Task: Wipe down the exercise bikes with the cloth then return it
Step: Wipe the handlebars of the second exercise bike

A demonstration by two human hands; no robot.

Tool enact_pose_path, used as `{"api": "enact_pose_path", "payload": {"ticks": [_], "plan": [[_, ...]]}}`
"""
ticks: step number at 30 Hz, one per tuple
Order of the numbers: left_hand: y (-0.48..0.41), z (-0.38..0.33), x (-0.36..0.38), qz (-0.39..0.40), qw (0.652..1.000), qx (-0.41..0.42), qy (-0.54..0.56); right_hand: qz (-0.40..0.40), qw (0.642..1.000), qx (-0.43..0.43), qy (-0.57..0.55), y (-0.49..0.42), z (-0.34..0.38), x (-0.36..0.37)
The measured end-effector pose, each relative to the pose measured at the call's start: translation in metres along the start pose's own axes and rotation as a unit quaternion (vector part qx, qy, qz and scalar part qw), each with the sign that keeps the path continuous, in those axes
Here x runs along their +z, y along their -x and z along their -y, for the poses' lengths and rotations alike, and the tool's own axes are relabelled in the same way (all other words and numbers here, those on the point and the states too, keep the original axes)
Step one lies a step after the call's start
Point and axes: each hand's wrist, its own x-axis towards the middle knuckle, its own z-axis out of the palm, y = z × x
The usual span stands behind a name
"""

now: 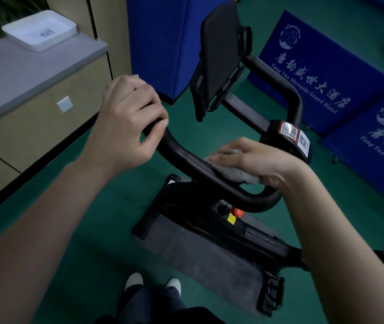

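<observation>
While the left grip point(125, 122) curls round the handlebar point(179, 154), the right grip point(251, 157) presses flat-fingered on the half-hidden cloth point(237, 175).

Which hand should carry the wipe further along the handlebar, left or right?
Right. The right hand presses the cloth on the handlebar; the left hand grips the bar's end bare, likely steadying it.

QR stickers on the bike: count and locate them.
2. Red-bordered QR sticker atop the handlebar clamp; white QR sticker beside it, lower right. Others may be hidden.
</observation>
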Motion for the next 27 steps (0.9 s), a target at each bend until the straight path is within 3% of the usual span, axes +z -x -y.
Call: {"api": "enact_pose_path", "payload": {"ticks": [4, 9, 11, 15, 17, 20, 23, 27], "plan": [[0.0, -0.005, 0.003, -0.002, 1.0, -0.02, -0.01, -0.1, 0.992, -0.047, 0.052, 0.008, -0.01, 0.014], [-0.001, -0.007, 0.002, -0.002, 0.999, -0.026, -0.027, -0.114, 0.974, -0.046, 0.188, 0.031, -0.014, 0.007], [-0.001, -0.008, 0.003, -0.009, 0.999, -0.033, -0.035, -0.197, 0.956, -0.064, 0.21, 0.043, -0.023, 0.016], [0.0, -0.01, 0.006, -0.021, 0.998, -0.041, -0.044, -0.411, 0.875, -0.18, 0.183, 0.042, -0.029, 0.075], [-0.001, -0.01, 0.005, -0.019, 0.998, -0.036, -0.046, -0.462, 0.831, -0.246, 0.187, 0.036, -0.029, 0.1], [-0.001, -0.008, 0.003, -0.014, 0.999, -0.023, -0.046, -0.476, 0.803, -0.299, 0.197, 0.037, -0.044, 0.105], [0.0, -0.006, 0.002, -0.013, 0.999, -0.012, -0.039, -0.537, 0.773, -0.274, 0.198, 0.045, -0.065, 0.106], [0.0, -0.001, 0.003, -0.016, 0.999, 0.006, -0.032, -0.658, 0.703, -0.183, 0.199, 0.039, -0.073, 0.13]]}}
